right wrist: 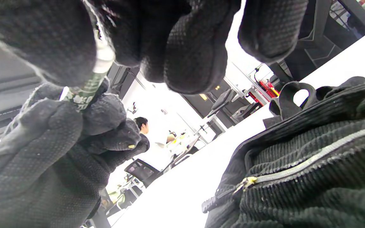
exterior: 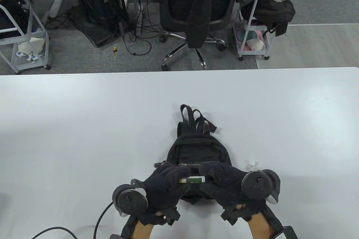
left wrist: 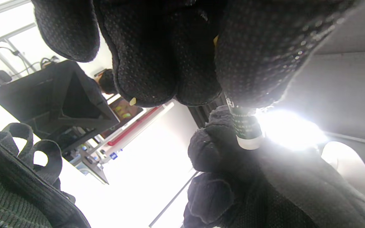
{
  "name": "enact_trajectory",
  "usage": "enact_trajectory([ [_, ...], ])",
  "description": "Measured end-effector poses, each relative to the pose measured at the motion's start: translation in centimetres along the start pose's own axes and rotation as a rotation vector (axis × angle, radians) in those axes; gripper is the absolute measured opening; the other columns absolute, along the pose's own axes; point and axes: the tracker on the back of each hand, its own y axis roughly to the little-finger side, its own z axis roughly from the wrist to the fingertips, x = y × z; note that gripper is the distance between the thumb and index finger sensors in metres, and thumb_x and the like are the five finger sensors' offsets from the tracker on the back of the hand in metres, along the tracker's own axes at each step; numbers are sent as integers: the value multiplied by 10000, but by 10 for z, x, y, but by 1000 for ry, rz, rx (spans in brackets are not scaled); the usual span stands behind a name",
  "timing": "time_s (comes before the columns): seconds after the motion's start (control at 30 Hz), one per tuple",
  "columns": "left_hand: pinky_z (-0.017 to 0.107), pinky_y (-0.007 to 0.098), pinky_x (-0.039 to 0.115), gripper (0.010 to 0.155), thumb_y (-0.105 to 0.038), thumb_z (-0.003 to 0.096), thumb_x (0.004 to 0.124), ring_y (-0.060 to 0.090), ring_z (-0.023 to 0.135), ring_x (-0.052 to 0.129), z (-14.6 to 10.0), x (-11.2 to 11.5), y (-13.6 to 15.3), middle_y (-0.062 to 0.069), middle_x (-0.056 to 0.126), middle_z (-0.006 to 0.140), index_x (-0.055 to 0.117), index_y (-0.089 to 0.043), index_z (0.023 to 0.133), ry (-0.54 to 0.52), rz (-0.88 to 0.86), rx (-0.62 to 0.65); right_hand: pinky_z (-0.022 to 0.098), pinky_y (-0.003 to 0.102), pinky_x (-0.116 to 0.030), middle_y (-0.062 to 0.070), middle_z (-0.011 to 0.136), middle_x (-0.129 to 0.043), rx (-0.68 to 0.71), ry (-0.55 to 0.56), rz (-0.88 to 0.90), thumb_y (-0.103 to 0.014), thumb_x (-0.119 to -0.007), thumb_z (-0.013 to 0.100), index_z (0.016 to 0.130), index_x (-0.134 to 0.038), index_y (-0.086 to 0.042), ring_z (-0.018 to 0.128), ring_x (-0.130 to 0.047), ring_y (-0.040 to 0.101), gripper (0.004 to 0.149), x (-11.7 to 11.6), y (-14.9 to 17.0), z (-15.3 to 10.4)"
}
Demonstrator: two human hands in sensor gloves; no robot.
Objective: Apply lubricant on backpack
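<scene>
both hands point(exterior: 193, 183) gripping lubricant stick point(exterior: 192, 179) above backpack point(exterior: 196, 149), zipper point(right wrist: 296, 166) only in right wrist view

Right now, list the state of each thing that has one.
Small black corduroy backpack: lying flat on the white table, front zipper closed.
Green lubricant stick: held between both hands above the backpack.
Left hand: gripping the stick's end.
Right hand: gripping its other end.
</scene>
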Motion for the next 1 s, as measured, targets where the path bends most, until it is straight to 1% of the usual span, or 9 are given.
enact_trajectory([
  [0.13, 604, 662, 771, 529, -386, 363, 993, 314, 586, 1059, 0, -1, 0, 25, 1013, 715, 897, -177, 839, -4, -15, 0, 556, 511, -806, -17, 809, -927, -10, -22, 36, -601, -745, 453, 856, -835, -320, 554, -1059, 197, 499, -1, 3, 1],
  [0.23, 597, 645, 786, 532, -390, 362, 993, 307, 576, 1062, 0, -1, -1, 21, 1014, 711, 895, -178, 840, -8, -8, 3, 560, 508, -803, -8, 848, -901, -14, -4, 52, -624, -802, 432, 899, -797, -314, 581, -1051, 197, 560, 2, 4, 0],
  [0.37, 594, 646, 788, 530, -390, 363, 993, 309, 577, 1062, 0, 0, -1, 24, 1015, 712, 897, -178, 839, -3, -4, 3, 580, 512, -795, -38, 863, -881, -1, -17, 18, -546, -891, 417, 905, -770, -342, 607, -1041, 173, 542, 2, 2, 0],
  [0.53, 594, 649, 786, 528, -387, 361, 994, 310, 573, 1063, 0, 0, -1, 23, 1016, 709, 899, -178, 836, -6, -7, 5, 554, 520, -805, -16, 759, -960, -20, -30, 48, -601, -731, 457, 822, -871, -310, 509, -1070, 198, 487, -1, 5, 1],
  [0.67, 596, 647, 786, 531, -389, 359, 997, 307, 579, 1059, -1, 1, -2, 18, 1009, 711, 887, -178, 834, -9, 8, 15, 548, 504, -811, 1, 826, -921, -41, 4, 44, -665, -724, 438, 911, -801, -295, 557, -1060, 202, 606, 0, 5, 1],
  [0.8, 596, 644, 785, 527, -383, 360, 994, 309, 588, 1051, -2, 8, -7, 10, 997, 720, 865, -193, 834, -6, 43, 39, 479, 455, -859, -19, 669, -1005, -59, -14, 79, -668, -720, 439, 919, -800, -241, 385, -1095, 164, 648, -4, 4, 2],
  [0.87, 597, 642, 784, 527, -380, 364, 991, 311, 596, 1047, -2, 12, -11, 11, 992, 727, 860, -192, 838, -3, 48, 56, 458, 435, -874, -49, 592, -1031, -61, -5, 86, -628, -768, 440, 856, -853, -252, 311, -1101, 137, 568, -4, 2, 2],
  [0.93, 595, 644, 782, 527, -378, 367, 986, 317, 599, 1043, -4, 15, -13, 13, 986, 733, 854, -192, 843, -14, 69, 60, 453, 408, -889, -73, 564, -1040, -56, 15, 100, -602, -811, 424, 836, -861, -272, 283, -1110, 100, 530, 0, 1, 2],
  [1.0, 592, 644, 782, 528, -387, 378, 973, 325, 607, 1041, -4, 18, -15, 21, 983, 744, 851, -188, 852, -10, 76, 68, 461, 380, -903, -78, 577, -1045, -48, 38, 98, -576, -839, 417, 841, -854, -280, 312, -1140, 81, 517, 4, -1, 1],
])
